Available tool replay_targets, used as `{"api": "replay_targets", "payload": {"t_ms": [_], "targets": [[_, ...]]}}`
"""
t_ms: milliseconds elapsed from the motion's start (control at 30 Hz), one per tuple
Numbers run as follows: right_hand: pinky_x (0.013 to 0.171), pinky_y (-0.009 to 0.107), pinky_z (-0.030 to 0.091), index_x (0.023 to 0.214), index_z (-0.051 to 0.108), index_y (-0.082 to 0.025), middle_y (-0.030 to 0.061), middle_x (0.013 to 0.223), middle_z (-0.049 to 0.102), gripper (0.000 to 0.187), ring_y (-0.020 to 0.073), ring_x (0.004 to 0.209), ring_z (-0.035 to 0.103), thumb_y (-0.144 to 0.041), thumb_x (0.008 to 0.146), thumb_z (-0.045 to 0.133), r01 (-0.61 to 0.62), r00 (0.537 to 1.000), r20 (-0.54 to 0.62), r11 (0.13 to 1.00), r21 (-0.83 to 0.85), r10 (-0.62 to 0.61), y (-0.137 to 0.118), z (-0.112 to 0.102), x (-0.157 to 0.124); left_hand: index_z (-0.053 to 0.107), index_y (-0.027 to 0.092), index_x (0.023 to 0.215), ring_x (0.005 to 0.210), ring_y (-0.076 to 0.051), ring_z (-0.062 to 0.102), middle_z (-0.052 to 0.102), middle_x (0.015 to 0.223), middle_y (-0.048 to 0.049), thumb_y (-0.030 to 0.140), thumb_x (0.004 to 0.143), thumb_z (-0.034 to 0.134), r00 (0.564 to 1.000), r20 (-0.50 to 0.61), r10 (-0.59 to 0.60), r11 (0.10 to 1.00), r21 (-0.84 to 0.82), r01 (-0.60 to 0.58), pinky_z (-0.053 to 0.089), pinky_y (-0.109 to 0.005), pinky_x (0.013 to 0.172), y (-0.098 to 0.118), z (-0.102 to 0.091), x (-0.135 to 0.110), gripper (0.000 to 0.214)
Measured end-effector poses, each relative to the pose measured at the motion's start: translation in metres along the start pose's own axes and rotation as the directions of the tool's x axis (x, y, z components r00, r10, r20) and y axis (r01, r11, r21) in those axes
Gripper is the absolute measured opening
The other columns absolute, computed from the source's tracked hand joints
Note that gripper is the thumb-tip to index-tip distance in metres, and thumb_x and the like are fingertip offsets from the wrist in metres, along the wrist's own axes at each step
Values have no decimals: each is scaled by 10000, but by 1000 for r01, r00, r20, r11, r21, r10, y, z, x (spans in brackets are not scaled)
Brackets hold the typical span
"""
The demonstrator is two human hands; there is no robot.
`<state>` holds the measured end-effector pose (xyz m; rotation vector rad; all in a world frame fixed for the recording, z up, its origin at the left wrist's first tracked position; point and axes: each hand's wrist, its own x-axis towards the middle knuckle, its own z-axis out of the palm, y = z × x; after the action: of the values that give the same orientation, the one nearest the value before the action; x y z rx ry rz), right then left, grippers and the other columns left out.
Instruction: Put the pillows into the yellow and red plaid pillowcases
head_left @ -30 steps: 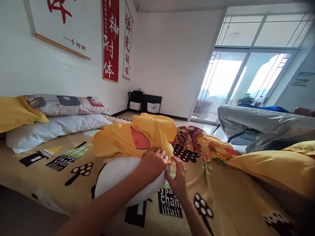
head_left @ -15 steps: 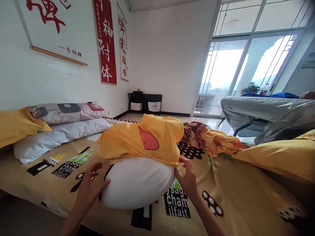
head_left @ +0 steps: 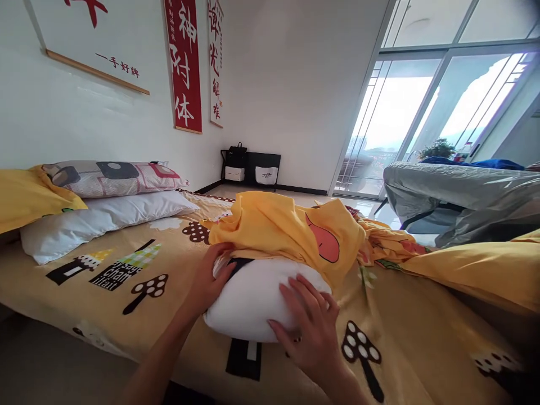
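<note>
A white pillow (head_left: pixel 248 304) lies in front of me, its far part covered by a yellow pillowcase (head_left: pixel 270 225) with a pink patch. A dark strip shows between pillow and case at the left. At the pillow's left corner, my left hand (head_left: pixel 211 278) is curled around the white stuffing, its fingertips at the case's edge. My right hand (head_left: pixel 312 320) rests on the pillow's near right side with fingers spread, pressing on the white surface.
The bed (head_left: pixel 169 326) has a tan patterned sheet. At left lie a patterned pillow (head_left: pixel 113 179), another white pillow (head_left: pixel 109 219) and a yellow one (head_left: pixel 34 199). Yellow bedding (head_left: pixel 476 264) is heaped at right. Beyond it stands a plastic-covered table (head_left: pixel 447 183).
My left hand has moved right onto the pillow's left corner. My right hand has come from the case's edge onto the white pillow. Pillow and case have shifted to the right.
</note>
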<state>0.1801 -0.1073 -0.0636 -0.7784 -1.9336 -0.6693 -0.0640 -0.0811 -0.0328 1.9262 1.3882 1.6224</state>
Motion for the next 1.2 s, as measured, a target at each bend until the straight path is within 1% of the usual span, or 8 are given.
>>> {"api": "replay_targets", "payload": {"t_ms": [167, 333, 500, 767, 967, 1067, 1133, 1200], "targets": [[939, 417, 341, 1283, 536, -200, 118, 1175, 649, 488, 284, 1167, 554, -268, 809, 632, 56, 998, 14, 998, -4, -56, 1, -19, 4, 505, 189, 1126, 1094, -225, 559, 601, 1149, -89, 430, 847, 579, 984, 161, -72, 997, 41, 66, 428, -420, 985, 16, 17, 11, 376], [940, 398, 330, 1272, 561, -186, 105, 1213, 655, 450, 266, 1175, 557, -351, 853, 582, 162, 984, 80, 986, -35, -159, -13, -28, 16, 524, 198, 972, 1011, -239, 568, 616, 1054, -78, 343, 822, 607, 974, 226, 6, 990, 135, -38, 452, -429, 917, 48, 38, 15, 225], [978, 443, 293, 1319, 526, -151, 133, 1246, 634, 620, 305, 1170, 549, -565, 857, 531, 117, 990, 89, 988, -101, -108, -15, -20, 2, 509, 209, 846, 901, -211, 578, 618, 909, -46, 166, 773, 550, 951, 272, 145, 967, 163, -194, 474, -368, 841, 63, 55, 14, 94], [960, 453, 306, 1215, 561, -113, 145, 1132, 667, 476, 303, 1036, 560, -445, 875, 522, -50, 989, 128, 983, -177, 74, 0, -7, 11, 493, 208, 848, 880, -199, 564, 596, 890, -39, 172, 791, 481, 927, 320, 193, 950, 176, -259, 470, -333, 787, 76, 63, 15, 69], [958, 471, 315, 1127, 572, -97, 161, 1023, 655, 363, 301, 1001, 550, -348, 884, 475, -120, 986, 84, 969, -213, 141, 34, -13, 21, 519, 179, 1004, 983, -227, 528, 570, 1003, -76, 137, 736, 491, 867, 440, 236, 908, 218, -357, 461, -372, 882, 105, 69, 22, 272], [935, 463, 341, 1081, 565, -126, 133, 965, 653, 318, 282, 961, 563, -366, 901, 462, -115, 991, 45, 978, -175, 125, 56, -26, 14, 517, 166, 1104, 1054, -231, 511, 551, 1103, -90, 149, 717, 549, 780, 570, 259, 909, 130, -396, 450, -374, 936, 117, 69, 32, 389], [928, 454, 355, 1120, 543, -142, 112, 983, 652, 360, 270, 954, 571, -422, 900, 488, -133, 988, 63, 982, -134, 142, 68, -37, 8, 491, 188, 1205, 1134, -233, 485, 525, 1205, -88, 227, 743, 625, 696, 652, 303, 910, 19, -414, 421, -378, 992, 114, 65, 41, 482], [929, 452, 368, 1194, 510, -145, 109, 1039, 650, 457, 269, 971, 579, -486, 890, 515, -163, 981, 94, 982, -94, 172, 76, -47, 3, 488, 213, 1227, 1168, -244, 464, 507, 1249, -82, 372, 735, 709, 698, 644, 313, 916, -11, -401, 402, -389, 1009, 103, 61, 48, 562]]}}
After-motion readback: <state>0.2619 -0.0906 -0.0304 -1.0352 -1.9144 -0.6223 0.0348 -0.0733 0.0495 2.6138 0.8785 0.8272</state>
